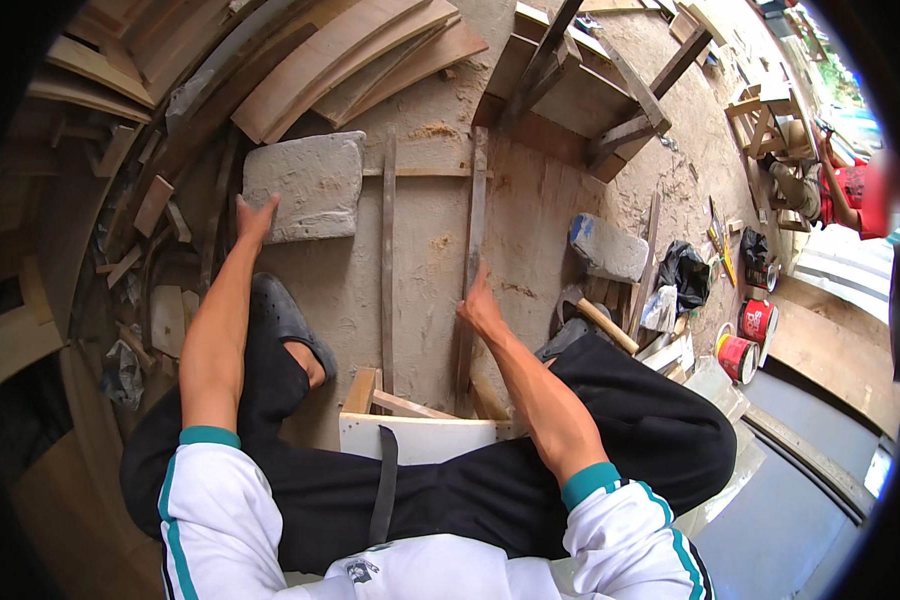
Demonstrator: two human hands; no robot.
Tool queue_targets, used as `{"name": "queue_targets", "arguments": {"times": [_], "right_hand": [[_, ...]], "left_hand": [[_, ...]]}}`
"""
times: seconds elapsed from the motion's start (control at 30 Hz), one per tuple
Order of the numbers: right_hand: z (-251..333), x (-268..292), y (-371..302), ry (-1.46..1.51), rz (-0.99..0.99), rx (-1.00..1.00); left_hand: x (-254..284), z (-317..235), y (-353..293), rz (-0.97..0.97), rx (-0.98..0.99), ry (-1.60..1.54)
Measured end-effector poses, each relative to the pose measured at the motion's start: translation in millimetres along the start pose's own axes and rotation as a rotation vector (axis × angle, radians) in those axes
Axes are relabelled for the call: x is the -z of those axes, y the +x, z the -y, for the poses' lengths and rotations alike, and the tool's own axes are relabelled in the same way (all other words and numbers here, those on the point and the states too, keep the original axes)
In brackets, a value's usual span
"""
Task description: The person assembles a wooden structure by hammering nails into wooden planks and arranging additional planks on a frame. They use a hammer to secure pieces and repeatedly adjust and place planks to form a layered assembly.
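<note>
Dusty floor (432, 300) spreads before us — toward its cluttered left edge lies the grey block (315, 185), our left hand (255, 220) at its side, thumb on top, other fingers too hidden to call clamped. Our right hand (481, 307) closes on the right strip (478, 190), index finger extended. One crosspiece (430, 171) already spans it and the left strip (389, 270) — whether joints remain unfastened, we cannot tell.

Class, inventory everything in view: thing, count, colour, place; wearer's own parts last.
large block: one, greyish, upper left
small block: one, greyish, right
long strips: two, brown, between blocks
hammer: one, tan handle, right
tins: at least two, red, right
plastic bundles: two, black, right
curved boards: several, tan, upper left
wooden frame: one, brown, top centre
co-worker: one, red top, right
clogs: two, grey, below blocks
left fingers: some, at large block
right fingers: some, at right strip
</note>
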State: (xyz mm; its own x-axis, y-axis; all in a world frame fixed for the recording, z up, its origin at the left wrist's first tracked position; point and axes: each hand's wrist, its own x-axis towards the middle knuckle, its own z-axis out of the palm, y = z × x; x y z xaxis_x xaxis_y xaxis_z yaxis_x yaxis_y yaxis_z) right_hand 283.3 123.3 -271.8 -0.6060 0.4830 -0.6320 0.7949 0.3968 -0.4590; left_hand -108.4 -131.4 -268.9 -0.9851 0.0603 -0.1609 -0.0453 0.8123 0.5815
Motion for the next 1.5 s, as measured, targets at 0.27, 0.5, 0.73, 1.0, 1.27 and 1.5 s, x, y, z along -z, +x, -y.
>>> {"name": "queue_targets", "arguments": {"times": [0.27, 0.5, 0.73, 1.0, 1.27, 1.5], "right_hand": [[-14, -12, 3, 0.019, -0.032, -0.001], [-14, -8, -1, 0.017, -0.022, 0.061], [-4, 5, -8, 0.071, 0.0, 0.09], [-7, 1, 12, 0.024, 0.02, -0.031], [3, 8, 1, 0.056, -0.016, -0.002], [-10, -12, -18, 0.153, -0.198, 0.152]], "left_hand": [[-49, -62, -169, 0.239, -0.475, 0.134], [-65, -62, -261, 0.526, -0.219, 0.295], [-71, -71, -257, 0.533, -0.157, 0.371], [-72, -83, -253, 0.524, -0.167, 0.38], [-70, -78, -252, 0.538, -0.174, 0.428], [-65, -67, -258, 0.604, -0.192, 0.421]]}}
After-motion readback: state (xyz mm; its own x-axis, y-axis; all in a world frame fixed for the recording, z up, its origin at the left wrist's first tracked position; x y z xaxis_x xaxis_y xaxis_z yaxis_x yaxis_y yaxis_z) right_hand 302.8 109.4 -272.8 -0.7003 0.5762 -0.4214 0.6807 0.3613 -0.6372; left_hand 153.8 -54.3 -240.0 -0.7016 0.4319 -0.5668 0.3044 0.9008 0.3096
